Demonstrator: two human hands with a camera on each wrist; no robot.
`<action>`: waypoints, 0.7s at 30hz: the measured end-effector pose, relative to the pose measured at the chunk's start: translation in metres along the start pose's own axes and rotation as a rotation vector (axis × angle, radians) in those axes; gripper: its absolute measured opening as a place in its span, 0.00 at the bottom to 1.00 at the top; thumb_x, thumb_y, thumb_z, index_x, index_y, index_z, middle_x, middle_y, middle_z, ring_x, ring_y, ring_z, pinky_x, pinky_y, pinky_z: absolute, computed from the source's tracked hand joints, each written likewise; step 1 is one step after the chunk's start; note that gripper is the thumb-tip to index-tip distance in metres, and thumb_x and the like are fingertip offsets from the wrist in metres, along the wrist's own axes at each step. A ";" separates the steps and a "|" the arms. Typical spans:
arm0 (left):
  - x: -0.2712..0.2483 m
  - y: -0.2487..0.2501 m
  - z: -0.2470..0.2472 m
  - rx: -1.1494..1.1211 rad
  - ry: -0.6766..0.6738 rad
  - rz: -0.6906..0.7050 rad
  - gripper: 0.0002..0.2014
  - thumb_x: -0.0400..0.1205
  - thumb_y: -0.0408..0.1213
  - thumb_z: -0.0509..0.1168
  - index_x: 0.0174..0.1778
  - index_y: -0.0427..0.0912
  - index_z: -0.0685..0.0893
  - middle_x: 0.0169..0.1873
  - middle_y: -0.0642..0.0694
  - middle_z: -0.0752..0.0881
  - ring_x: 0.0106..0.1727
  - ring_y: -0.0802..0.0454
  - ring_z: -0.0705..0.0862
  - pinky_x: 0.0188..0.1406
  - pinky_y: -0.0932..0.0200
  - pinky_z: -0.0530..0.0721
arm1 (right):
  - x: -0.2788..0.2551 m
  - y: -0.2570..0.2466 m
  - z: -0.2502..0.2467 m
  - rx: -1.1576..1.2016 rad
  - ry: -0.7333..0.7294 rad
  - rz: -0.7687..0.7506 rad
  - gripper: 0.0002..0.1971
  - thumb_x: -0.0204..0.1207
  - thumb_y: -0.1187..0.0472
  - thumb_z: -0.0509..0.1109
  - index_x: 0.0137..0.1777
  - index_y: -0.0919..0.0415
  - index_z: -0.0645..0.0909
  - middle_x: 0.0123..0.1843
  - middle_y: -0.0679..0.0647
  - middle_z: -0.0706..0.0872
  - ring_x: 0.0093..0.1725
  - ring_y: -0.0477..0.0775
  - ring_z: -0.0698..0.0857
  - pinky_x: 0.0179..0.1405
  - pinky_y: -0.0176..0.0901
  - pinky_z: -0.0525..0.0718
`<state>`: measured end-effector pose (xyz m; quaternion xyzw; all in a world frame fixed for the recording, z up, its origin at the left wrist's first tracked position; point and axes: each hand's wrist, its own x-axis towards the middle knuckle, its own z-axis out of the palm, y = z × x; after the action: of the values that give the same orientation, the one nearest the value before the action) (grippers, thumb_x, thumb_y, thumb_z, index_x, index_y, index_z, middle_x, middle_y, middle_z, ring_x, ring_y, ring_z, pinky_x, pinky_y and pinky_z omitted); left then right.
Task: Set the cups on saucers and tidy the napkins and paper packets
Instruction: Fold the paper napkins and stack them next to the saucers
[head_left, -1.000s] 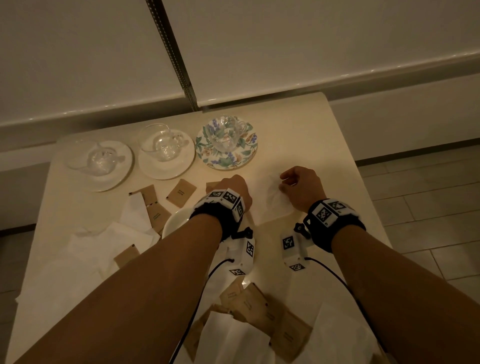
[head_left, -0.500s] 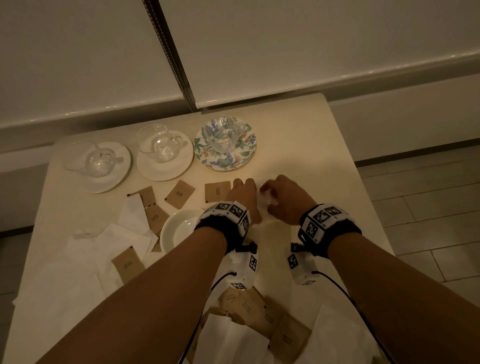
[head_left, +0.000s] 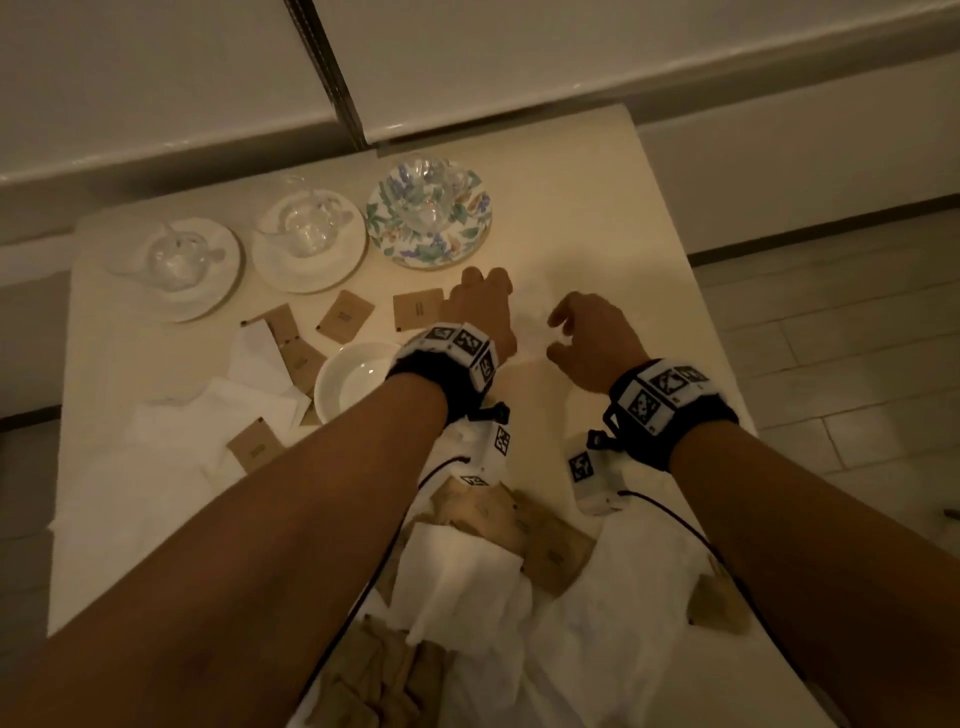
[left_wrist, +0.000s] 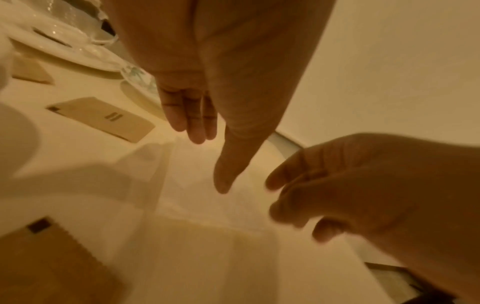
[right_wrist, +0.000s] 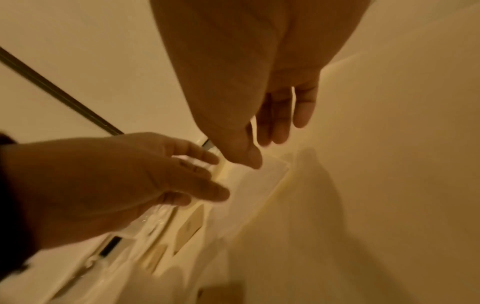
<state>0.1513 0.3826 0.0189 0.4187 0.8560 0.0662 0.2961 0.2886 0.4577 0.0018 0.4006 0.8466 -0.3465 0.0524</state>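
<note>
Three glass cups stand on saucers along the table's far side: a white saucer (head_left: 208, 296), a second white saucer (head_left: 311, 270) and a floral saucer (head_left: 395, 234). An empty white saucer (head_left: 345, 387) sits by my left wrist. A small folded white napkin (head_left: 532, 317) (left_wrist: 207, 205) (right_wrist: 259, 185) lies flat between my hands. My left hand (head_left: 483, 296) (left_wrist: 207, 160) hovers over its left edge with straight fingers and holds nothing. My right hand (head_left: 563, 332) (right_wrist: 262, 148) hangs over its right side, fingers loosely bent, also holding nothing. Brown paper packets (head_left: 418, 309) lie scattered.
Crumpled white napkins (head_left: 171, 452) cover the left of the table. More napkins (head_left: 457, 582) and brown packets (head_left: 545, 551) are heaped at the near edge under my forearms. The table's right edge (head_left: 691, 291) is close to my right hand, with tiled floor beyond.
Both hands were curled down on the folded napkin a second ago. Now they have lifted off it: the left fingers are straight and the right hand has loosened. The napkin lies flat.
</note>
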 end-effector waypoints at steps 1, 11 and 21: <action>-0.008 0.001 -0.002 -0.035 0.020 0.028 0.27 0.73 0.35 0.77 0.67 0.44 0.75 0.63 0.42 0.74 0.61 0.43 0.79 0.57 0.50 0.80 | -0.012 -0.005 0.002 -0.018 -0.054 -0.011 0.12 0.76 0.60 0.72 0.58 0.57 0.79 0.56 0.55 0.81 0.55 0.56 0.80 0.53 0.46 0.78; -0.178 -0.074 0.059 -0.407 0.128 0.084 0.05 0.79 0.41 0.70 0.43 0.55 0.80 0.36 0.58 0.84 0.33 0.64 0.82 0.33 0.68 0.76 | -0.118 -0.044 0.077 -0.087 -0.555 -0.245 0.25 0.66 0.52 0.83 0.60 0.52 0.78 0.51 0.47 0.80 0.48 0.47 0.78 0.41 0.36 0.74; -0.218 -0.117 0.081 -0.118 -0.184 0.014 0.12 0.79 0.49 0.70 0.40 0.44 0.79 0.36 0.49 0.84 0.40 0.49 0.83 0.41 0.55 0.80 | -0.128 -0.054 0.098 -0.017 -0.409 -0.334 0.05 0.70 0.60 0.76 0.44 0.53 0.83 0.40 0.41 0.77 0.43 0.47 0.78 0.45 0.42 0.76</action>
<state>0.2210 0.1325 0.0087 0.4107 0.8169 0.0798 0.3969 0.3177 0.2907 0.0038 0.1765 0.8756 -0.4170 0.1680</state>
